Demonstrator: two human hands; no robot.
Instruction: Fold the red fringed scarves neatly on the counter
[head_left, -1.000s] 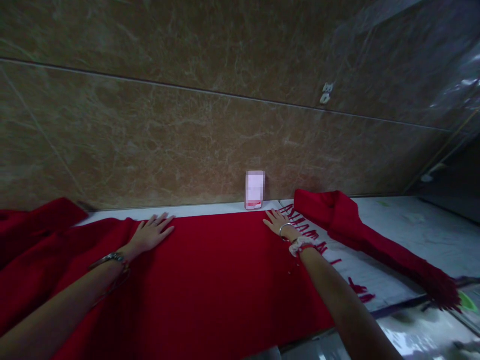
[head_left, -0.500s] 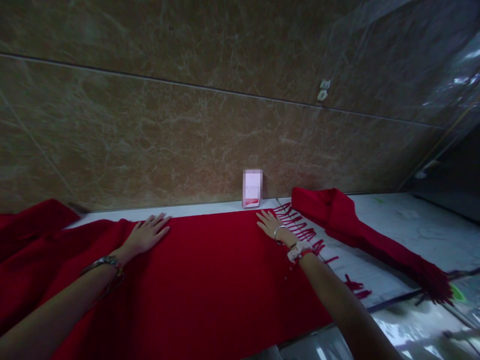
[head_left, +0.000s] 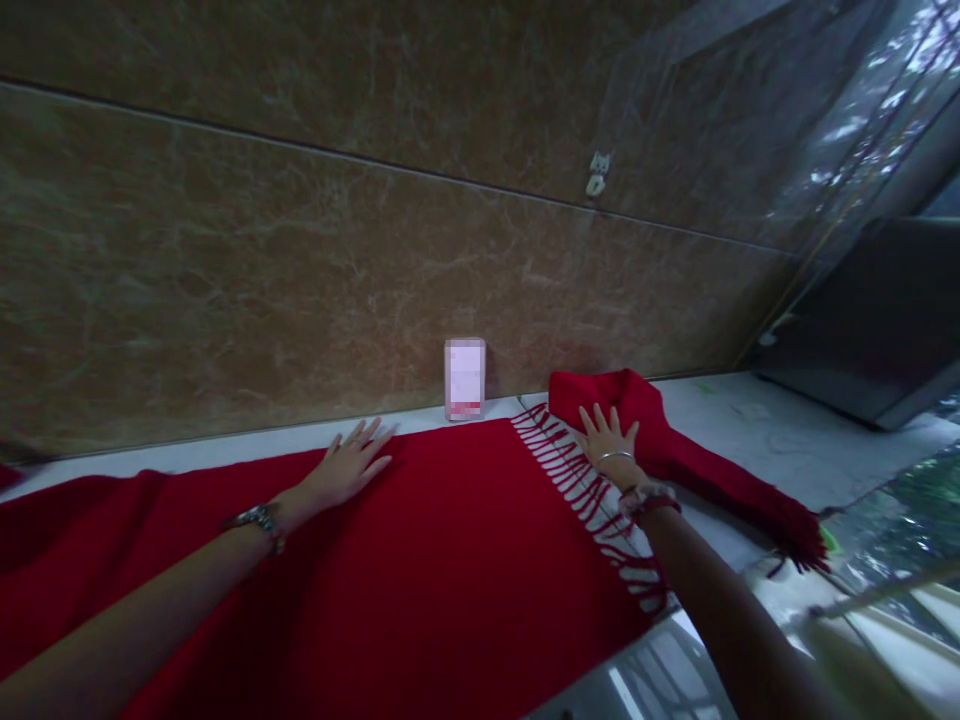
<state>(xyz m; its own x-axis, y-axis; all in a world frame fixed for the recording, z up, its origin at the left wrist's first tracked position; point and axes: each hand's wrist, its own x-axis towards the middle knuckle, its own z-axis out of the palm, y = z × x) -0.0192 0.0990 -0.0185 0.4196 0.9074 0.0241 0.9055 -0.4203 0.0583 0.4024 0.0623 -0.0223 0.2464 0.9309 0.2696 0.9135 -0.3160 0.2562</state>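
Note:
A wide red fringed scarf (head_left: 465, 540) lies spread over the white counter, its fringe fanned out on the right. My left hand (head_left: 349, 468) rests flat on it near the far edge, fingers stretched out. At the fringed end, my right hand (head_left: 609, 445) has its fingers spread, over the fringe and against a second red scarf (head_left: 697, 455). That second scarf is folded and runs along the counter to the right, with its own fringe at the near end. Neither hand grips anything.
Against the brown marbled wall (head_left: 300, 270) leans a phone (head_left: 465, 378), its screen blurred. White hooks (head_left: 598, 174) are stuck on the wall. A dark appliance (head_left: 862, 310) stands at the right end of the counter (head_left: 750, 415). Windows show beyond it.
My right hand has moved right, off the scarf's body to its fringe, which now lies more evenly spread. My left hand has slid right along the scarf. The view has turned right.

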